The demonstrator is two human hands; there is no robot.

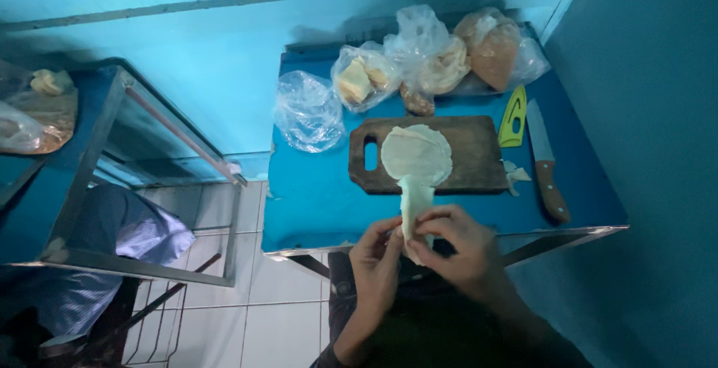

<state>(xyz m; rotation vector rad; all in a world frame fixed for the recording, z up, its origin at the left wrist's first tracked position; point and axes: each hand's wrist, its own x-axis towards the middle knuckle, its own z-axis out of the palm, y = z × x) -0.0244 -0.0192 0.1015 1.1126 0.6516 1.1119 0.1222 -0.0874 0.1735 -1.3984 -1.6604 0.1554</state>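
We see turquoise walls [224, 61] on every side, a darker blue one [651, 114] closing in at the right, all under dim, bluish light. A blue-topped table [314, 196] with a metal edge stands against the back wall, and to its left a metal-framed glass case [149, 158] leans into view with a blue checked cloth [127, 233] beneath it. Below, we make out a floor of pale square tiles [277, 308] with dark joints.
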